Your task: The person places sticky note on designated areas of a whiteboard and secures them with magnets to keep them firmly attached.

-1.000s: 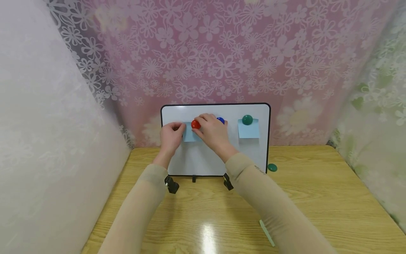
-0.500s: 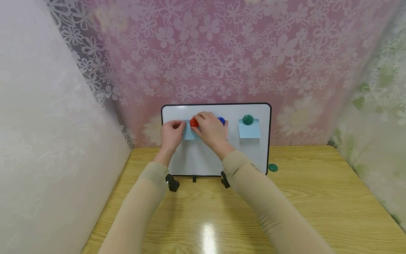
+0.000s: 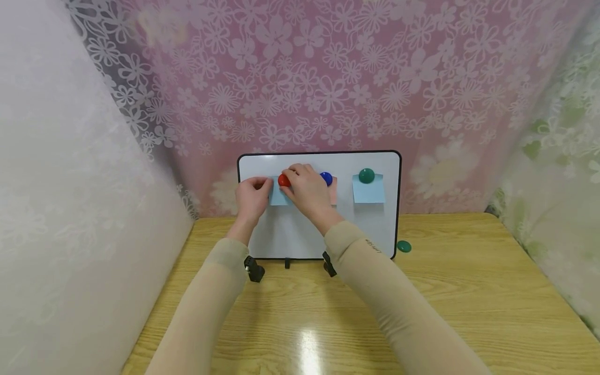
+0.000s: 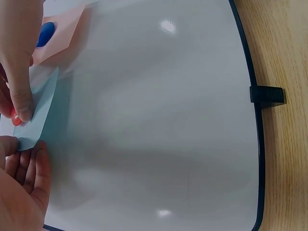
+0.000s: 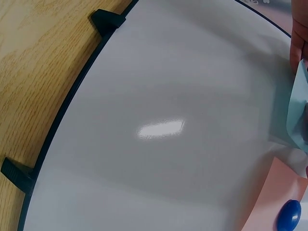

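Observation:
At the upper left of the whiteboard (image 3: 290, 234), my left hand (image 3: 252, 200) pinches the left edge of a light blue sticky note (image 3: 278, 197) between thumb and fingers. My right hand (image 3: 309, 192) grips a round red magnet (image 3: 283, 180) by its sides, at the note's upper part. In the left wrist view the note (image 4: 41, 115) stands off the board at its lower edge, and the right thumb lies over the red magnet (image 4: 16, 118). Behind the right hand, a pink sticky note (image 3: 333, 190) is under a blue magnet (image 3: 326, 178).
A green magnet (image 3: 366, 175) holds another light blue note (image 3: 368, 194) at the board's right. Another green magnet (image 3: 404, 246) lies on the wooden table (image 3: 469, 291) beside the board. Black feet (image 4: 267, 95) jut from the board's lower edge. A floral curtain (image 3: 328, 78) hangs behind.
The red magnet and my right hand have shifted slightly left and up, uncovering more of the blue magnet. The blue note has risen a little. A pale green strip on the table is now hidden by the right sleeve.

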`<state>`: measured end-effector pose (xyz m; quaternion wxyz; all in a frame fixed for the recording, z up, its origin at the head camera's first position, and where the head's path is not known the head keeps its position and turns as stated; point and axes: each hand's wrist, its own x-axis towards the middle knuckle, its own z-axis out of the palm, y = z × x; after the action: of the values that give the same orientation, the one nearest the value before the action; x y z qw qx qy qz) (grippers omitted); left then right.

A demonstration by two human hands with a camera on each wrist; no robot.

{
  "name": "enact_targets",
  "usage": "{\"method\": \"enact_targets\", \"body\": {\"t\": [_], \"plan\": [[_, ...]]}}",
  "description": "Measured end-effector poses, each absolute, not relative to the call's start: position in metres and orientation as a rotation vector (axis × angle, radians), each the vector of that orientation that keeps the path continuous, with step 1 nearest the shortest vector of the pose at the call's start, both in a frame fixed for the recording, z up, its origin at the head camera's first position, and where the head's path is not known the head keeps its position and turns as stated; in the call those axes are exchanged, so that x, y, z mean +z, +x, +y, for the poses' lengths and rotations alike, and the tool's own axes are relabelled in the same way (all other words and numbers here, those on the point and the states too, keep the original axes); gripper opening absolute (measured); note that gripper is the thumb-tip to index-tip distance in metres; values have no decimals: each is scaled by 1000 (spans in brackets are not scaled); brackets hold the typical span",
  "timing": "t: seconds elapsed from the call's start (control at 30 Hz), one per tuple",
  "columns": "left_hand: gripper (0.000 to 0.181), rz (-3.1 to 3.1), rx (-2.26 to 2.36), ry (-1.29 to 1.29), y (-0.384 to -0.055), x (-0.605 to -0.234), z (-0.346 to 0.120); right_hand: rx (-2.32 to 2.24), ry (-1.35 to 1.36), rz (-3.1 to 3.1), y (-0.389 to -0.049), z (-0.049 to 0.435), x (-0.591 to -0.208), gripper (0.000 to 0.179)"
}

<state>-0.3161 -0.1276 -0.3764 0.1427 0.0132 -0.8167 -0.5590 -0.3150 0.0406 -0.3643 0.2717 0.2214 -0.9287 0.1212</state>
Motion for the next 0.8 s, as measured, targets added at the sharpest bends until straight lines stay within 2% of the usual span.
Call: {"method": "enact_targets", "body": {"t": [0.8], "plan": [[30,-2368,-1584,44,-316,-373,-127,286,572,-2523,-318,33,-360,45]]}}
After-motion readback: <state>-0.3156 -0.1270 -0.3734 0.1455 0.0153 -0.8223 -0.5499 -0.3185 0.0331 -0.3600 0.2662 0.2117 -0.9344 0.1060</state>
